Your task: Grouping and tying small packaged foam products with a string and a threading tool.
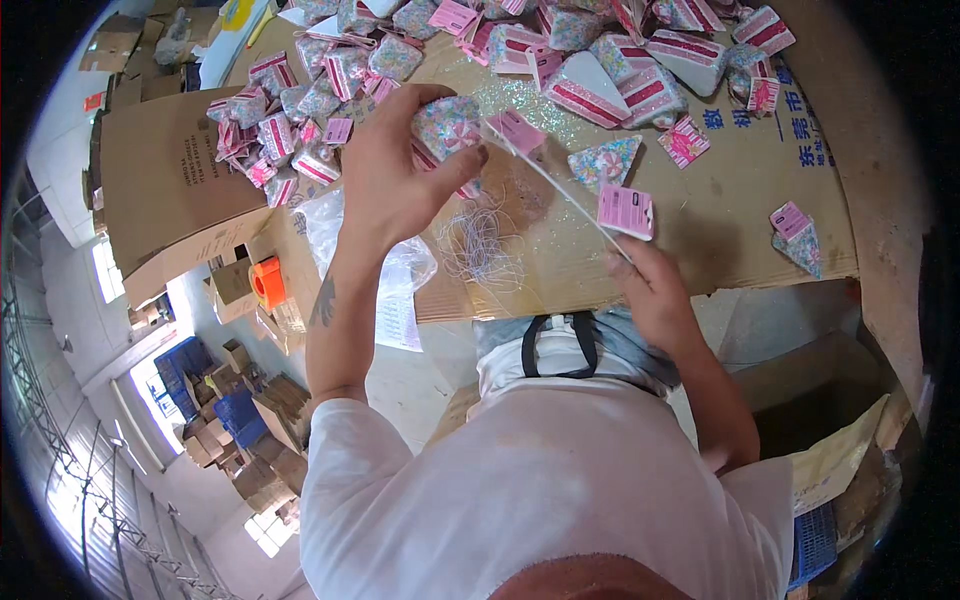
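Observation:
My left hand (400, 165) is closed around a glittery cake-slice ornament (447, 125) with a sprinkle-covered, candy-swirl top and pink layers on its side. My right hand (655, 290) pinches the lower end of a thin white rod (570, 195), whose far tip points up toward the held ornament. Beside that tip is a pink tag (518, 132); whether it is attached to the held ornament, I cannot tell. A triangular ornament (606, 158) lies to the right, with a pink card tag (626, 211) near my right fingers. Below my left hand sits a tangle of clear thread (480, 242).
Heaps of similar tagged ornaments (610, 85) cover the far side of the cardboard-topped table (720, 225). A single ornament (797, 242) lies at right. A clear plastic bag (405, 265) hangs by the front edge, left of an orange tape dispenser (268, 283). An open carton (820, 400) stands at lower right.

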Tool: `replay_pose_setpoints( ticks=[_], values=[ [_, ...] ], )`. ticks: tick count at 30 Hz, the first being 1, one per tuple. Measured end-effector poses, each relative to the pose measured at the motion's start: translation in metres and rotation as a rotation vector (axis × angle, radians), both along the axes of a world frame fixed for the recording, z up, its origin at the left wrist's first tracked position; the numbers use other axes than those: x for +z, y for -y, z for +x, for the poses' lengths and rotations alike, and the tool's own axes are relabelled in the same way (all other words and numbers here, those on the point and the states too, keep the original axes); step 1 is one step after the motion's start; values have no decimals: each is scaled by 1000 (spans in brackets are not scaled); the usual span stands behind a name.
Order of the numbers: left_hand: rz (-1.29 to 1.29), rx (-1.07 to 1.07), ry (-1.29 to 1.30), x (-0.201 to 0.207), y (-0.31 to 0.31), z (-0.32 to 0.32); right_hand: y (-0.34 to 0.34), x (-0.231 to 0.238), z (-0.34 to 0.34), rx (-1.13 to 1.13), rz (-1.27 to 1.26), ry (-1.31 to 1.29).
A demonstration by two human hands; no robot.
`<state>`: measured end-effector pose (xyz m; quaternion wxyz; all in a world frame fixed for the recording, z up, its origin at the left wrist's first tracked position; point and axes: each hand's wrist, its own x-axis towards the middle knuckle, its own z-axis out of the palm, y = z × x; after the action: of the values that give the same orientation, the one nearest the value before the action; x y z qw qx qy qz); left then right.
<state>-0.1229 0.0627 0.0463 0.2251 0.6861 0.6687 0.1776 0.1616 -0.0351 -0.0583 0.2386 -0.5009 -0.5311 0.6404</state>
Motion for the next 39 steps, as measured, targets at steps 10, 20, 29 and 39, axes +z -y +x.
replay_pose_setpoints(
  ticks=[10, 20, 29, 39],
  values=[
    [-29, 59, 86, 0, 11, 6, 8, -8, -5, 34, 178, 111],
    [355, -331, -381, 22, 11, 17, -7, 5, 6, 71, 103, 179],
    [830, -728, -669, 2, 43, 46, -9, -3, -4, 80, 91, -14],
    [710, -800, -79, -34, 45, 37, -9, -7, -7, -234, -112, -249]
  ],
)
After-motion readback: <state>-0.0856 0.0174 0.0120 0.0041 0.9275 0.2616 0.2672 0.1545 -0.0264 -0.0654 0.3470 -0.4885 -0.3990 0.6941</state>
